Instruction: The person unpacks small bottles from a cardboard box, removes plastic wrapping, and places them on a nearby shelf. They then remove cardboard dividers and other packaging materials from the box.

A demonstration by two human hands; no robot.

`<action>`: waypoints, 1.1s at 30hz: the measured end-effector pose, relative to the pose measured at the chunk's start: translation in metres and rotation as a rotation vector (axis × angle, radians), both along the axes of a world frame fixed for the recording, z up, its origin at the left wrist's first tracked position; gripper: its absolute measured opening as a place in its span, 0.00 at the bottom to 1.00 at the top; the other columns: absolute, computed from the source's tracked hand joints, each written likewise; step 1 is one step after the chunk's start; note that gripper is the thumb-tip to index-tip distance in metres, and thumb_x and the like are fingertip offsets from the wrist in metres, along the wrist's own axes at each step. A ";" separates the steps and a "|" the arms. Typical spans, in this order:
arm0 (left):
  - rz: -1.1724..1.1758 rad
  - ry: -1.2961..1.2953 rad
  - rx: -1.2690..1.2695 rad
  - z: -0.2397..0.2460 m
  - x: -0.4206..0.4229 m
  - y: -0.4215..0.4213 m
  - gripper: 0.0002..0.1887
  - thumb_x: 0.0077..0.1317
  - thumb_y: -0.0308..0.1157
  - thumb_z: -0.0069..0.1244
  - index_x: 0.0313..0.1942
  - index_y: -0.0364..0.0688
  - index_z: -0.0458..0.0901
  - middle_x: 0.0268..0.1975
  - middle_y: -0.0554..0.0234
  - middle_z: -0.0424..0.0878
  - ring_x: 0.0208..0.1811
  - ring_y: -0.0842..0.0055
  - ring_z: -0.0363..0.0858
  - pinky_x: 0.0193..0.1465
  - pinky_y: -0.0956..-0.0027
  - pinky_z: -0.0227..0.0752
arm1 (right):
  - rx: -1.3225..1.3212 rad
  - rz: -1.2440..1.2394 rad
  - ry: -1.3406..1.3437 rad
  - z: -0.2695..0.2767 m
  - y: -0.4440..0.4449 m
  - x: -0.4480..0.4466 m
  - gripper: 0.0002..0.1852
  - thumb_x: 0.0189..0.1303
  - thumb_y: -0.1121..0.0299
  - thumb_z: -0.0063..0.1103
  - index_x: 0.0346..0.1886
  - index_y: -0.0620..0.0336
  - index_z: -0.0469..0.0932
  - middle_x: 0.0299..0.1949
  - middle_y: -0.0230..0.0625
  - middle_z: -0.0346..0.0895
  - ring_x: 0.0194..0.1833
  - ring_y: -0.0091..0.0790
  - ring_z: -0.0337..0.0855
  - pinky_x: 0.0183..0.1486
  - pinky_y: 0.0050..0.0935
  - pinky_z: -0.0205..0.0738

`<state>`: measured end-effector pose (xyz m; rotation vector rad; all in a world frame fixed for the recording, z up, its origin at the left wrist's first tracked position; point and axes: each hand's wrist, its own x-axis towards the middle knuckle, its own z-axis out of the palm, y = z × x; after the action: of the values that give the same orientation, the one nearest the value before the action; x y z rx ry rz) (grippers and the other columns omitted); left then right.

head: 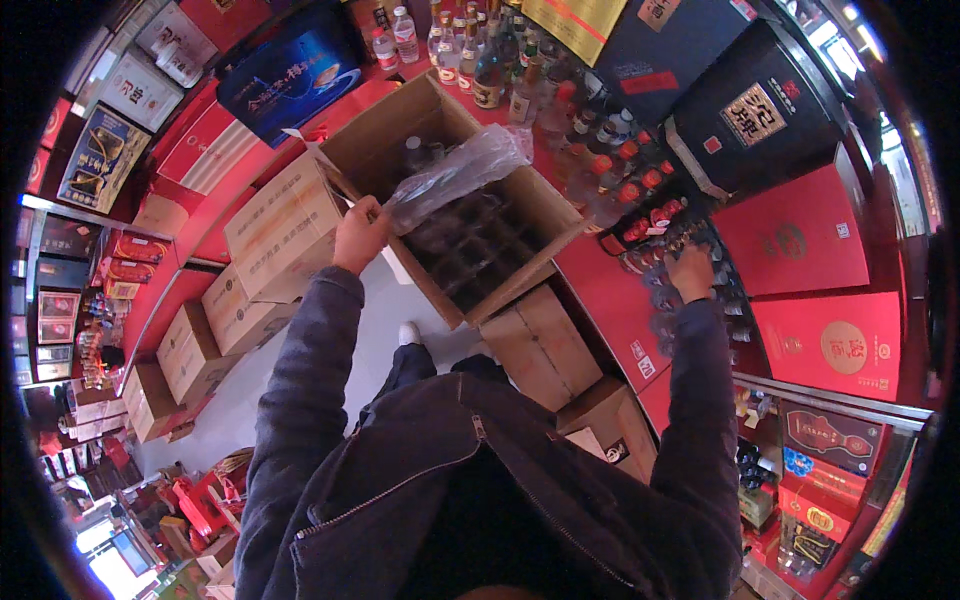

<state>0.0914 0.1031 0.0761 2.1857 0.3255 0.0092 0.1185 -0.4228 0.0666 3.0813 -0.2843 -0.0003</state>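
Note:
An uncovered cardboard carton (pixel 525 289) stands before me, its inside split into cells by dark dividers. At least one bottle with a pale cap (pixel 414 144) shows in its far part. Crumpled clear plastic wrap (pixel 465 176) lies across the carton. At the carton's left edge is my left hand (pixel 363 234), fingers curled by the end of the wrap; whether it grips wrap or carton is unclear. Over on the right, my right hand (pixel 690 266) reaches in among small bottles (pixel 664 300) on the red shelf, its fingers at the bottle tops. Its exact hold is hard to see.
Glass bottles (pixel 487 71) crowd the red shelf (pixel 600 292) behind and right of the carton. Large red gift boxes (pixel 795 232) and a black box (pixel 765 120) line the right. Closed cartons (pixel 281 225) stand at left, and others (pixel 540 345) sit below the shelf.

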 end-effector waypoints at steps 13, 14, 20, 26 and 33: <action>-0.025 -0.112 0.033 -0.007 -0.009 0.010 0.08 0.53 0.34 0.47 0.28 0.39 0.75 0.26 0.49 0.79 0.31 0.54 0.79 0.35 0.58 0.71 | 0.545 0.792 -0.232 0.105 0.276 0.008 0.37 0.48 0.73 0.63 0.63 0.50 0.58 0.58 0.49 0.58 0.54 0.52 0.67 0.55 0.38 0.66; -0.029 -0.098 -0.006 -0.007 -0.010 0.011 0.08 0.53 0.34 0.47 0.27 0.39 0.75 0.26 0.50 0.79 0.31 0.54 0.79 0.35 0.58 0.71 | 0.488 0.817 -0.203 0.098 0.290 0.012 0.37 0.48 0.72 0.62 0.63 0.50 0.58 0.59 0.51 0.58 0.54 0.54 0.67 0.54 0.39 0.67; -0.043 -0.220 -0.028 -0.002 -0.020 0.016 0.08 0.55 0.34 0.48 0.33 0.40 0.76 0.29 0.48 0.80 0.33 0.55 0.80 0.36 0.59 0.72 | 0.245 0.827 0.081 0.043 0.342 0.032 0.32 0.48 0.70 0.60 0.60 0.51 0.63 0.50 0.55 0.68 0.51 0.54 0.71 0.50 0.42 0.70; -0.053 -0.223 -0.114 0.000 -0.025 0.022 0.16 0.57 0.36 0.49 0.47 0.44 0.75 0.31 0.47 0.80 0.33 0.56 0.80 0.35 0.60 0.72 | 0.016 0.758 0.371 -0.010 0.373 0.050 0.16 0.52 0.69 0.52 0.47 0.55 0.75 0.40 0.49 0.76 0.42 0.50 0.78 0.42 0.44 0.73; -0.082 -0.212 -0.168 -0.004 -0.028 0.030 0.17 0.55 0.31 0.51 0.47 0.41 0.75 0.32 0.48 0.80 0.30 0.58 0.80 0.35 0.62 0.72 | -0.004 0.640 0.367 -0.013 0.401 0.083 0.08 0.50 0.72 0.52 0.32 0.62 0.79 0.35 0.51 0.78 0.39 0.52 0.79 0.40 0.45 0.73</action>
<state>0.0639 0.1330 0.0723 2.0081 0.1124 0.1613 0.2012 -0.0217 0.0538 2.9321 0.7048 -0.5242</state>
